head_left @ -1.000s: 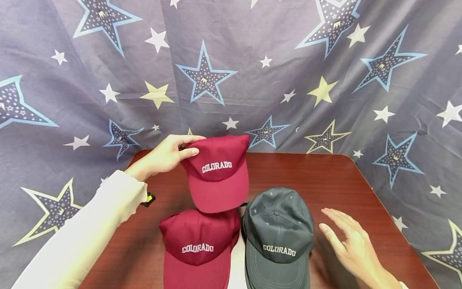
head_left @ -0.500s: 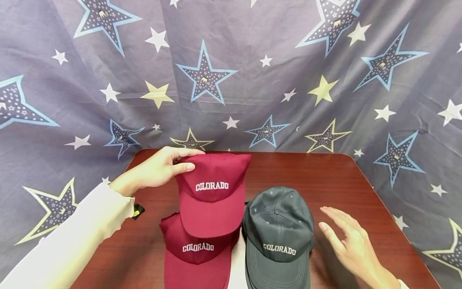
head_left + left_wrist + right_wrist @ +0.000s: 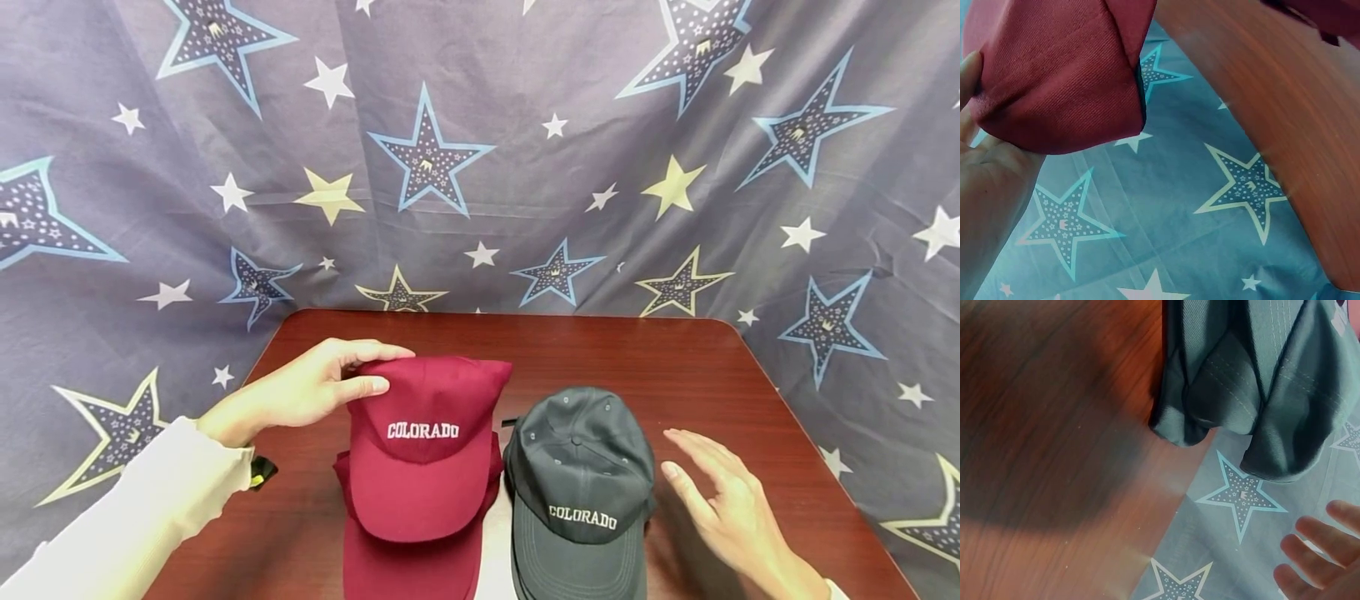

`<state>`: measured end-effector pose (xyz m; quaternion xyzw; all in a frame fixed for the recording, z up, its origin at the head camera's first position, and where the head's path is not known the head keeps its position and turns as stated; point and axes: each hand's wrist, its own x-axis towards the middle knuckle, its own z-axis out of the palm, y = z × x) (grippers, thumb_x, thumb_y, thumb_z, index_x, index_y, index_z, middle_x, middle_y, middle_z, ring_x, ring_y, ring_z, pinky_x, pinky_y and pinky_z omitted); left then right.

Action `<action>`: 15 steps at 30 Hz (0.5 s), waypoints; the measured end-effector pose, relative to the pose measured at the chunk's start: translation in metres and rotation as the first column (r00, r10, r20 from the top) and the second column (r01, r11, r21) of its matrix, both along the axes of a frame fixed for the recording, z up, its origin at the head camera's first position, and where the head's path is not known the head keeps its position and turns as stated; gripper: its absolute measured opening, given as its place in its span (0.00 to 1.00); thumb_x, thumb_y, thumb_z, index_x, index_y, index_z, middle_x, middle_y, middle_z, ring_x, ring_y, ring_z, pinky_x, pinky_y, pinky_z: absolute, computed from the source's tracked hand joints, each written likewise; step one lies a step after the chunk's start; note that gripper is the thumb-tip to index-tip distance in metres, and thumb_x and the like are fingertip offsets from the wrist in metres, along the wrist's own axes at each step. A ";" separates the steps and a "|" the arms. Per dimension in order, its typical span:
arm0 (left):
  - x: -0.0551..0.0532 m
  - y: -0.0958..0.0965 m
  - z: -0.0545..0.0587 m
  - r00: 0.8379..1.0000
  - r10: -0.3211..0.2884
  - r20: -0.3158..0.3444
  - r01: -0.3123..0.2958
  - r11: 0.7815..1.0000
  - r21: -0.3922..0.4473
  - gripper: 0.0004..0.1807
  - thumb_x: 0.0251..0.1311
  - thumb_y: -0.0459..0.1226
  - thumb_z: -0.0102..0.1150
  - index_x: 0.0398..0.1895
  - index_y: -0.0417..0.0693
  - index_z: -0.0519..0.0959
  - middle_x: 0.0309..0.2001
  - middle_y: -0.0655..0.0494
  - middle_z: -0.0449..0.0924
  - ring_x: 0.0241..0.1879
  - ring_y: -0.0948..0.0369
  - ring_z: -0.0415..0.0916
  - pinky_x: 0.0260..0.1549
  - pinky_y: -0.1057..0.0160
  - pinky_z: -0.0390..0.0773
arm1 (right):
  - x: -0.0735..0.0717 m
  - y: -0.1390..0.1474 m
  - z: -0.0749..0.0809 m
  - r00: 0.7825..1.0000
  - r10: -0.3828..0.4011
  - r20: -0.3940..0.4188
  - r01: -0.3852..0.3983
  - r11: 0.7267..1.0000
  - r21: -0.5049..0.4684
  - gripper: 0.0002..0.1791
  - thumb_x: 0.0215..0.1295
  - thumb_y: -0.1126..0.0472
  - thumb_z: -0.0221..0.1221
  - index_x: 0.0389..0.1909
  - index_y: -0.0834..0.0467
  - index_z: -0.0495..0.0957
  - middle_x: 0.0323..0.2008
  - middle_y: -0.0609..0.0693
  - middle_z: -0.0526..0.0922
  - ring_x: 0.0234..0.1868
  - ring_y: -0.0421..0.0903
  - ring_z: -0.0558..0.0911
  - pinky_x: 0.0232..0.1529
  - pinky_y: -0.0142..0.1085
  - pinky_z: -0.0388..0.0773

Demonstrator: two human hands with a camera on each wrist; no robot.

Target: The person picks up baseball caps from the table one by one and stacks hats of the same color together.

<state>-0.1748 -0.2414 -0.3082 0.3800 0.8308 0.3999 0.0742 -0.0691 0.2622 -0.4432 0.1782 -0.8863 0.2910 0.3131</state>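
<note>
My left hand [image 3: 303, 387] pinches the back left of a maroon baseball cap [image 3: 423, 429] lettered COLORADO, thumb on the outside. In the left wrist view, the fingers wrap the edge of that cap [image 3: 1063, 75]. Its brim overlaps another maroon cap [image 3: 408, 567] beneath, whose lettering is covered. Beside them on the right sits a dark grey COLORADO cap [image 3: 581, 467] with its brim toward me. In the right wrist view several grey caps [image 3: 1229, 387] show stacked one in another. My right hand [image 3: 723, 508] stays just right of the grey caps, fingers extended, holding nothing.
A reddish-brown wooden table [image 3: 622, 350] carries the caps. A strip of white [image 3: 492, 550] shows between the maroon and grey caps. Behind the table and along its sides hangs a grey star-patterned curtain [image 3: 510, 167].
My left hand has brought the held maroon cap down and toward me, slightly left, over the lower maroon cap, hiding its lettering. The right hand and grey caps have stayed put.
</note>
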 end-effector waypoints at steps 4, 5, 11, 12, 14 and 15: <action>0.005 -0.004 -0.008 0.999 -0.017 0.034 0.016 1.000 0.006 0.24 0.69 0.32 0.63 0.67 0.49 0.77 0.50 0.59 0.85 0.43 0.59 0.83 0.43 0.65 0.82 | 0.000 0.000 0.000 1.000 -0.002 0.002 0.002 1.000 -0.005 0.28 0.57 0.67 0.71 0.61 0.54 0.82 0.56 0.55 0.84 0.64 0.34 0.74 0.67 0.19 0.58; 0.006 -0.004 -0.010 0.999 -0.017 0.037 0.017 1.000 0.003 0.24 0.68 0.32 0.63 0.67 0.49 0.77 0.51 0.58 0.85 0.43 0.59 0.83 0.43 0.65 0.82 | 0.000 0.000 0.000 1.000 -0.001 0.001 0.001 1.000 -0.007 0.28 0.57 0.67 0.71 0.61 0.54 0.82 0.55 0.55 0.84 0.64 0.35 0.75 0.66 0.19 0.58; 0.012 -0.009 -0.025 0.998 -0.058 0.011 0.058 0.998 -0.023 0.25 0.69 0.32 0.63 0.68 0.47 0.75 0.54 0.57 0.81 0.43 0.61 0.82 0.43 0.66 0.81 | 0.000 0.000 -0.002 1.000 -0.008 0.019 0.008 1.000 0.005 0.28 0.57 0.67 0.71 0.61 0.54 0.82 0.56 0.55 0.84 0.64 0.33 0.74 0.66 0.18 0.57; 0.013 -0.010 -0.028 0.997 -0.081 -0.016 0.080 0.996 -0.024 0.25 0.68 0.32 0.63 0.68 0.46 0.74 0.56 0.56 0.81 0.44 0.61 0.82 0.44 0.66 0.81 | 0.000 0.001 -0.002 1.000 -0.012 0.024 0.011 1.000 0.010 0.28 0.58 0.67 0.71 0.62 0.54 0.82 0.56 0.55 0.84 0.64 0.32 0.73 0.66 0.18 0.57; 0.015 -0.009 -0.032 0.988 -0.122 -0.099 0.118 0.992 -0.038 0.27 0.67 0.30 0.64 0.69 0.46 0.74 0.57 0.57 0.79 0.47 0.62 0.80 0.46 0.66 0.80 | 0.000 0.001 -0.003 1.000 -0.014 0.024 0.014 1.000 0.017 0.28 0.58 0.67 0.71 0.62 0.53 0.82 0.56 0.54 0.84 0.64 0.31 0.73 0.66 0.18 0.57; 0.017 -0.008 -0.033 0.980 -0.138 -0.142 0.132 0.990 -0.050 0.28 0.66 0.29 0.65 0.69 0.46 0.74 0.57 0.57 0.79 0.48 0.62 0.79 0.47 0.65 0.79 | 0.000 0.001 -0.003 1.000 -0.014 0.024 0.014 1.000 0.020 0.28 0.58 0.66 0.71 0.62 0.53 0.82 0.56 0.55 0.84 0.64 0.33 0.74 0.66 0.18 0.57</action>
